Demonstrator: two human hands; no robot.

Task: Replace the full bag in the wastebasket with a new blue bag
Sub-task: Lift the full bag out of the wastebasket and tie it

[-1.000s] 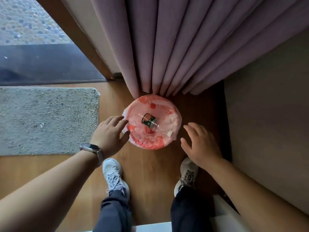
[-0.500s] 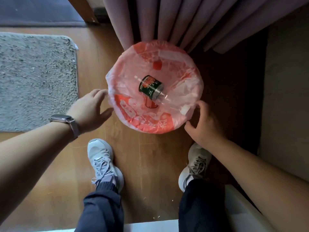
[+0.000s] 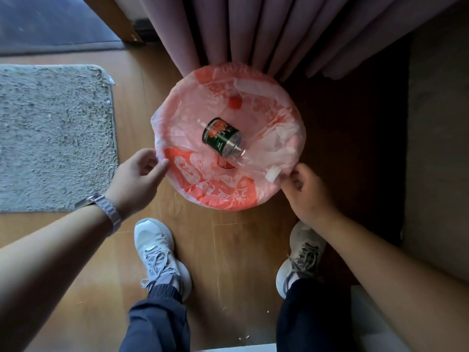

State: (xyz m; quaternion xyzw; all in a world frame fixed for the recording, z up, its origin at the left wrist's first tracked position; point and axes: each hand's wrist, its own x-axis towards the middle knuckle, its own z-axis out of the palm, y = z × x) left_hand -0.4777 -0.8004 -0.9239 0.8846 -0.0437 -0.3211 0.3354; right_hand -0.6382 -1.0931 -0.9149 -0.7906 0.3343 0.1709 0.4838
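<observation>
The wastebasket is lined with a red-and-pink printed bag (image 3: 215,191) whose edge folds over the round rim and hides the basket itself. Inside lie a clear bottle with a green label (image 3: 222,139) and a red cap (image 3: 234,102). My left hand (image 3: 138,177), with a watch on the wrist, pinches the bag's fold at the left rim between thumb and curled fingers. At the lower right rim my right hand (image 3: 305,191) grips the bag's edge beside a small white tab (image 3: 272,174). No blue bag is in view.
Mauve curtains (image 3: 253,31) hang right behind the basket and touch its far rim. A grey rug (image 3: 53,133) lies to the left on the wooden floor. My two sneakers (image 3: 160,252) stand just in front of the basket. A beige wall (image 3: 441,148) runs along the right.
The view has dropped closer to the basket. Both hands went from open beside it to its rim, the right taking the bag's edge first, then the left.
</observation>
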